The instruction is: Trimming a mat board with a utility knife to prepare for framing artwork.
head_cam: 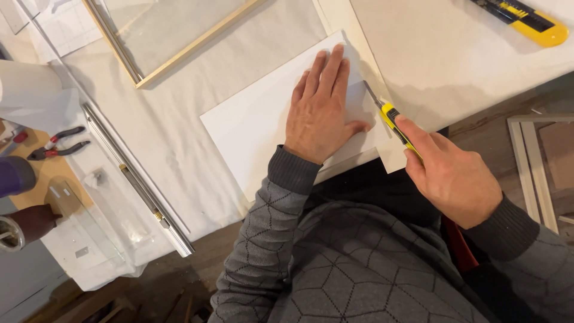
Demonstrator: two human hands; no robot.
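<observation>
My left hand (321, 110) lies flat, fingers spread, pressing on a white sheet of board (251, 128) at the table's near edge. My right hand (451, 173) grips a yellow and black utility knife (394, 122). Its extended blade touches the board along the sheet's right side, just beside my left thumb. A narrow strip of board (391, 157) shows to the right of the blade.
A second yellow utility knife (529, 21) lies at the far right. A wood-framed glass pane (167, 33) sits at the back, a long metal ruler (140, 182) at left, red-handled pliers (57, 143) and another person's hand (33, 221) at far left. Frame pieces (535, 173) lie on the floor at right.
</observation>
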